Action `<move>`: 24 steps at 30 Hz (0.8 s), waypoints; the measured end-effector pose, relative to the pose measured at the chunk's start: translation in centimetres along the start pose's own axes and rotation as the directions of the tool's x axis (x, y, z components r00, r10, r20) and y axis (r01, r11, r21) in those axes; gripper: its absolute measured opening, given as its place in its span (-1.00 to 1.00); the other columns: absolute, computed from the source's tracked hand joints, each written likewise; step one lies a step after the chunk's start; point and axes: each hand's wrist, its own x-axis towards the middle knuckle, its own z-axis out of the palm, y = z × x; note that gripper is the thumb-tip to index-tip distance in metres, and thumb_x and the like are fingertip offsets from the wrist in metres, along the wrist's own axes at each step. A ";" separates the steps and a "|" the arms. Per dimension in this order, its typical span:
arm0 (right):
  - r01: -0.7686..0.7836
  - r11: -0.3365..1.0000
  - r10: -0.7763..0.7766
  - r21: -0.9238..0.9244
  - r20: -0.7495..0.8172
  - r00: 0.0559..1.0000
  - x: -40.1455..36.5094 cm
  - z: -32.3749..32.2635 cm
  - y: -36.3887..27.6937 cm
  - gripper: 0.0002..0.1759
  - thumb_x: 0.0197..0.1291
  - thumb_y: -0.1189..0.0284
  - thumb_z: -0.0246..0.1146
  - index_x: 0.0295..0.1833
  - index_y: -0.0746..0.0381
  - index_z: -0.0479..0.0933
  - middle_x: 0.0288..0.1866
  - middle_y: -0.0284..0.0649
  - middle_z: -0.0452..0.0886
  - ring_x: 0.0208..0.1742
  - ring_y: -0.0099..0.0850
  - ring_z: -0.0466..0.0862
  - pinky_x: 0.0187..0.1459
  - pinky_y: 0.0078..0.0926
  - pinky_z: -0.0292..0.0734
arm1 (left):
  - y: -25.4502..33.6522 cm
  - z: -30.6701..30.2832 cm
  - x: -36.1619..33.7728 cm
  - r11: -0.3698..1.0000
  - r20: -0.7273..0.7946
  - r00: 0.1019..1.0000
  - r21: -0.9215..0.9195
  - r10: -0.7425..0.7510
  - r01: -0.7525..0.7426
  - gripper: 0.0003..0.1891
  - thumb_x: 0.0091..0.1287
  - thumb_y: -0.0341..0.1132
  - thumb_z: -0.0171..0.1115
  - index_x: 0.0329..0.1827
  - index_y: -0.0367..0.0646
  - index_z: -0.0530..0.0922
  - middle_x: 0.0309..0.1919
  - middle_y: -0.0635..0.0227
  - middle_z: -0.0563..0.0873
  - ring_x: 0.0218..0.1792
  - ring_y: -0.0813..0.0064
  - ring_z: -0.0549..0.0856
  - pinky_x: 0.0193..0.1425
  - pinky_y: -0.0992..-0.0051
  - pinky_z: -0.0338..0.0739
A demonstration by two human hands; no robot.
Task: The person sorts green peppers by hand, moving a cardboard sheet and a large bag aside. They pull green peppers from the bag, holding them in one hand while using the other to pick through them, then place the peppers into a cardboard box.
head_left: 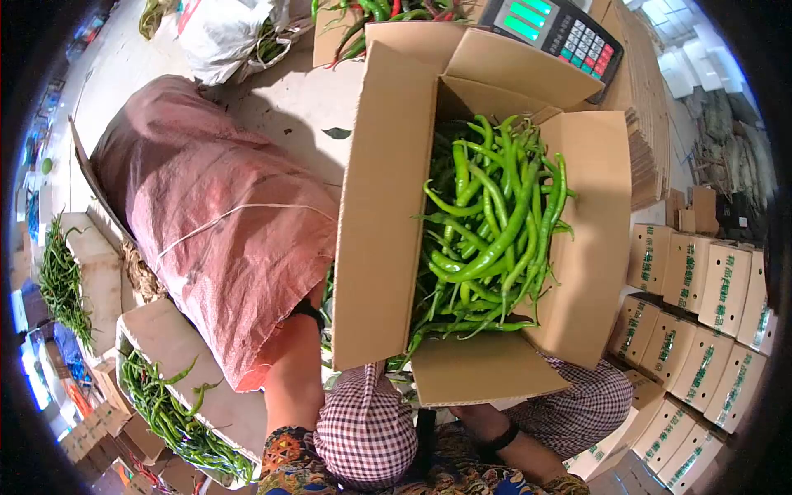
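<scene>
An open cardboard box (384, 190) with its flaps up stands at the centre, filled with long green peppers (495, 223). A large pink woven sack (223, 190) lies to its left, a pale string across it. My left forearm reaches up to the sack's mouth, and the hand is hidden at the sack's edge. My right forearm, with a dark band at the wrist, passes beneath the box's near flap, which hides that hand. What either hand holds does not show.
A digital scale (569, 49) sits behind the box. Printed cartons (685, 355) are stacked at the right. A white bag (227, 41) lies at the top left. Foam boxes with green peppers (165, 404) stand at the lower left, and checkered cloth (367, 429) covers my knees.
</scene>
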 end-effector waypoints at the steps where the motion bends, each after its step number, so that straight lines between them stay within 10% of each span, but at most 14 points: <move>1: -0.106 0.967 0.102 0.230 0.031 0.994 0.1 -0.7 -0.6 -0.55 0.24 0.43 0.13 0.26 0.22 0.40 0.23 0.01 0.46 0.22 -0.10 0.50 0.26 -0.23 0.42 | -0.2 -0.9 -0.5 1.000 0.009 1.000 -0.006 0.007 -0.007 -0.31 0.16 0.07 0.31 0.33 -0.06 0.41 0.36 0.17 0.41 0.36 0.06 0.35 0.40 0.07 0.20; 5: 0.136 0.936 -0.193 -0.324 -0.150 0.970 0.4 2.2 -0.1 -0.58 0.33 0.32 0.12 0.25 0.23 0.41 0.18 -0.06 0.52 0.18 -0.13 0.53 0.21 -0.25 0.43 | -1.2 -3.8 -2.5 0.998 0.044 0.999 -0.048 0.030 -0.028 -0.29 0.15 0.06 0.33 0.33 -0.06 0.40 0.36 0.17 0.42 0.36 0.07 0.35 0.41 0.08 0.20; 6: 0.157 0.924 -0.100 0.348 -0.175 0.979 1.9 1.1 -2.0 -0.60 0.35 0.33 0.11 0.24 0.24 0.43 0.15 -0.06 0.54 0.17 -0.14 0.54 0.20 -0.26 0.45 | -1.3 -4.8 -3.0 0.998 0.049 0.998 -0.060 0.037 -0.034 -0.29 0.14 0.06 0.34 0.34 -0.06 0.40 0.36 0.18 0.42 0.36 0.07 0.35 0.41 0.08 0.21; 7: 0.124 0.493 -0.015 0.861 -0.134 0.991 3.2 -0.8 -3.9 -0.63 0.37 0.34 0.10 0.22 0.25 0.45 0.12 -0.06 0.56 0.16 -0.16 0.56 0.18 -0.26 0.46 | -1.5 -5.7 -3.5 0.997 0.054 0.998 -0.074 0.042 -0.038 -0.28 0.14 0.06 0.35 0.34 -0.06 0.40 0.36 0.18 0.42 0.36 0.07 0.35 0.41 0.09 0.21; 9: 0.249 0.836 -0.248 0.489 -0.069 0.966 1.2 -10.8 -12.2 -0.64 0.33 0.35 0.17 0.17 0.30 0.48 0.01 -0.02 0.62 0.10 -0.18 0.62 0.12 -0.30 0.51 | -1.8 -7.2 -4.5 0.994 0.067 0.996 -0.102 0.054 -0.047 -0.27 0.13 0.06 0.36 0.34 -0.06 0.40 0.36 0.18 0.42 0.36 0.08 0.35 0.41 0.09 0.21; 13: 0.285 0.756 -0.362 0.589 0.014 0.932 -6.5 -22.3 -16.3 -0.73 0.28 0.44 0.23 0.05 0.29 0.51 -0.05 -0.10 0.65 -0.01 -0.17 0.65 -0.01 -0.37 0.55 | -2.1 -9.6 -6.3 0.985 0.081 0.994 -0.160 0.076 -0.063 -0.26 0.12 0.05 0.38 0.35 -0.07 0.39 0.35 0.18 0.42 0.36 0.09 0.35 0.41 0.10 0.21; 15: 0.352 0.822 -0.203 0.447 -0.347 0.916 -5.8 -24.4 -15.0 -0.59 0.19 0.44 0.31 0.14 0.30 0.44 -0.01 -0.04 0.62 -0.03 -0.10 0.65 0.02 -0.33 0.54 | -2.1 -10.4 -7.4 0.980 0.081 0.993 -0.185 0.092 -0.075 -0.25 0.11 0.04 0.39 0.35 -0.07 0.39 0.35 0.19 0.42 0.37 0.09 0.35 0.41 0.11 0.21; 17: 0.091 0.965 0.070 0.246 -0.576 0.814 -2.5 -26.3 -14.1 -0.33 0.06 0.47 0.36 0.31 0.25 0.31 0.08 0.09 0.54 0.09 -0.04 0.59 0.12 -0.22 0.50 | -2.2 -11.3 -8.3 0.973 0.060 0.993 -0.213 0.100 -0.085 -0.24 0.10 0.04 0.40 0.35 -0.07 0.39 0.35 0.19 0.42 0.37 0.10 0.35 0.42 0.12 0.21; 19: 0.065 0.928 -0.314 -0.366 -0.678 0.665 1.6 -27.2 -10.6 -0.10 -0.07 0.54 0.35 0.44 0.19 0.15 0.28 0.19 0.33 0.23 0.06 0.46 0.21 -0.09 0.44 | -2.4 -12.2 -9.1 0.970 0.027 0.994 -0.223 0.106 -0.097 -0.23 0.09 0.04 0.41 0.35 -0.07 0.39 0.35 0.19 0.42 0.37 0.10 0.35 0.42 0.12 0.21; 24: -0.073 0.812 -0.370 -0.579 -0.608 0.703 7.7 -28.0 -13.6 -0.12 -0.09 0.69 0.19 0.46 0.19 0.14 0.42 0.19 0.09 0.19 0.22 0.39 0.15 0.04 0.45 | -2.0 -15.9 -8.8 0.959 -0.080 0.987 -0.237 0.141 -0.156 -0.21 0.07 0.03 0.44 0.36 -0.08 0.38 0.35 0.20 0.43 0.37 0.12 0.34 0.42 0.14 0.21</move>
